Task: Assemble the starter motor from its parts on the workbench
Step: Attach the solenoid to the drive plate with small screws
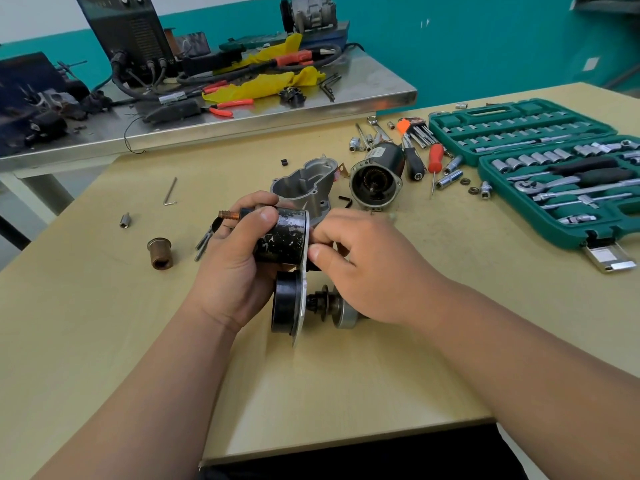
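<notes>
My left hand point(235, 261) grips the black solenoid point(284, 237) of a starter sub-assembly, copper stud pointing left. A metal plate point(302, 292) joins it to a black round housing point(285, 306) and a pinion drive point(332, 308) below. My right hand point(363, 265) pinches at the plate's right side beside the solenoid; what its fingertips hold is hidden. Behind lie the aluminium nose housing point(304, 181) and the black motor body point(377, 178), open end toward me.
A brown bushing point(160, 252), a small socket point(124, 220) and an Allen key point(170, 191) lie left on the wooden bench point(346, 393). An open green socket set point(561, 168) sits right, with screwdrivers point(434, 161) and loose sockets near it. A cluttered steel table point(242, 109) stands behind.
</notes>
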`<state>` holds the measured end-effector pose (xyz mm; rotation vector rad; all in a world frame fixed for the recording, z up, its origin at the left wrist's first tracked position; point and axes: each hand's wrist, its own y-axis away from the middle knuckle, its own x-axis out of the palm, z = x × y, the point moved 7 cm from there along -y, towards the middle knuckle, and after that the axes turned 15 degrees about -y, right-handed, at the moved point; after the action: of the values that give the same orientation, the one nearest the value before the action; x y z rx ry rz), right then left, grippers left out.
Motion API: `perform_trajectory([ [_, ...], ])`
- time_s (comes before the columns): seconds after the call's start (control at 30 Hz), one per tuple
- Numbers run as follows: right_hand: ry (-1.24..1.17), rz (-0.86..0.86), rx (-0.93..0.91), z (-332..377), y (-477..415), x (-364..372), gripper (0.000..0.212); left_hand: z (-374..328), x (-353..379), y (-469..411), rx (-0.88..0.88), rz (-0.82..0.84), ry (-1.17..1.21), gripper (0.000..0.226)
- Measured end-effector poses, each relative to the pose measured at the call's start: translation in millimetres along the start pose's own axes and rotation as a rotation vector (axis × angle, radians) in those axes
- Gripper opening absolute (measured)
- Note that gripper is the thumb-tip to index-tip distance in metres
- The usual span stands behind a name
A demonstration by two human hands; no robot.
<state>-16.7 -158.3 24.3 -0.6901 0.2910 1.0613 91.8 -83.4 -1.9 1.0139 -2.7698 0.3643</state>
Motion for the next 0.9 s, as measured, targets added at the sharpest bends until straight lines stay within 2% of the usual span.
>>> perform_trajectory([
  [0.13, -0.045, -0.045, 0.039, -3, 0, -4, 0.015, 2, 0, -2, -0.014, 0.035, -0.017, 0.012],
  [0.2, -0.055, -0.046, 0.039, -3, 1, -4, 0.015, 2, 2, -2, -0.022, 0.078, -0.022, 0.035],
  [0.27, -0.053, -0.028, 0.023, -2, 1, -2, 0.020, 2, 2, -2, -0.018, 0.092, -0.032, 0.044],
  [0.43, -0.154, 0.016, 0.109, -8, -1, 4, 0.027, 2, -2, -2, -0.020, 0.041, -0.034, 0.011],
  [0.63, -0.169, 0.021, 0.129, -11, -5, 2, 0.015, -4, -5, 0, 0.047, -0.013, -0.031, 0.018],
  [0.77, -0.150, 0.035, 0.083, -4, -13, 4, 0.033, -11, -9, 0, 0.102, -0.020, -0.068, 0.021],
  [0.9, -0.110, 0.202, 0.097, -2, -29, 12, 0.028, -17, -19, -3, 0.126, -0.037, -0.074, 0.021],
])
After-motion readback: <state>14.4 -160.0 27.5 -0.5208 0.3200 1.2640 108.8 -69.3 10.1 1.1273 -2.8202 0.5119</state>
